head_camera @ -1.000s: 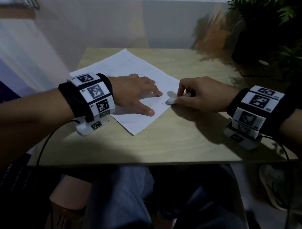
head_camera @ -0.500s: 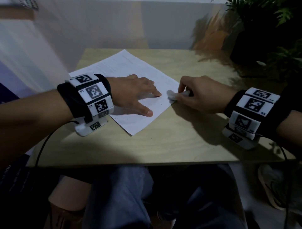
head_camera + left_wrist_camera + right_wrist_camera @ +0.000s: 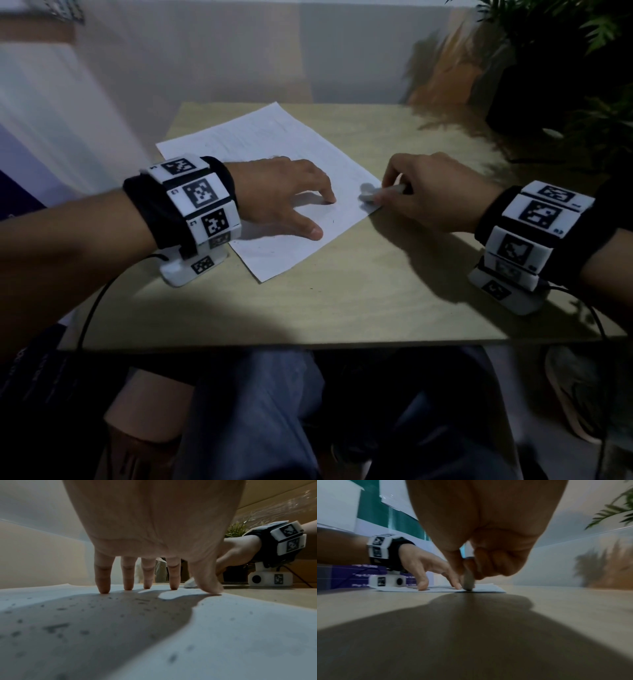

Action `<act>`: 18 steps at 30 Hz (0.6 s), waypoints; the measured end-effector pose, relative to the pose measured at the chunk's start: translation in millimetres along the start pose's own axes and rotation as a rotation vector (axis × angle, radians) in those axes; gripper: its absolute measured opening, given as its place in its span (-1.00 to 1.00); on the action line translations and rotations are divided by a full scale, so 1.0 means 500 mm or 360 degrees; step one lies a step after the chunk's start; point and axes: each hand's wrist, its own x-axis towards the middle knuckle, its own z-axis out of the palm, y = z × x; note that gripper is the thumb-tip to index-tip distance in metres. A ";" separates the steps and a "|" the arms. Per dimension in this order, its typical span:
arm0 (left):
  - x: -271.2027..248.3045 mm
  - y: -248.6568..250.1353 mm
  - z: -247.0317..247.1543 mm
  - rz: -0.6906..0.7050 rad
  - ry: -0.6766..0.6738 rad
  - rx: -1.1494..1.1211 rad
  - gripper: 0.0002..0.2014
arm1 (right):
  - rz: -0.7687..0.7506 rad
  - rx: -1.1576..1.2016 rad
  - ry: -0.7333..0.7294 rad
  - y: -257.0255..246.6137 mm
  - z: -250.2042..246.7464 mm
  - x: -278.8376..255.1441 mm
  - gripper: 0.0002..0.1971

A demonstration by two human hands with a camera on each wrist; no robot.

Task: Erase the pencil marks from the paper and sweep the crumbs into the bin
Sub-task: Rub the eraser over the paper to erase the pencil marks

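A white sheet of paper (image 3: 260, 144) lies at an angle on the wooden table (image 3: 376, 308). My left hand (image 3: 284, 195) presses it flat with spread straight fingers, the fingertips (image 3: 103, 588) and thumb touching the sheet. Dark eraser crumbs (image 3: 56, 627) dot the paper under that hand. My right hand (image 3: 435, 192) pinches a white eraser (image 3: 371, 195) and holds its tip on the paper's right edge, close to my left index finger. In the right wrist view the eraser (image 3: 468, 582) stands nearly upright on the sheet (image 3: 488, 588). No bin is in view.
A dark potted plant (image 3: 561, 65) stands at the back right, beside the table's far corner. A pale wall runs behind the table. My legs in blue trousers (image 3: 260, 418) sit under the near edge. Cables hang from both wrist cameras.
My right hand has slid the eraser from just off the paper's right edge up and onto that edge. The left hand has stayed put on the sheet.
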 end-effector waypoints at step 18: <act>0.004 -0.003 -0.004 -0.0033 -0.0102 0.0073 -0.28 | -0.0109 0.0155 -0.0220 -0.025 -0.002 -0.002 -0.60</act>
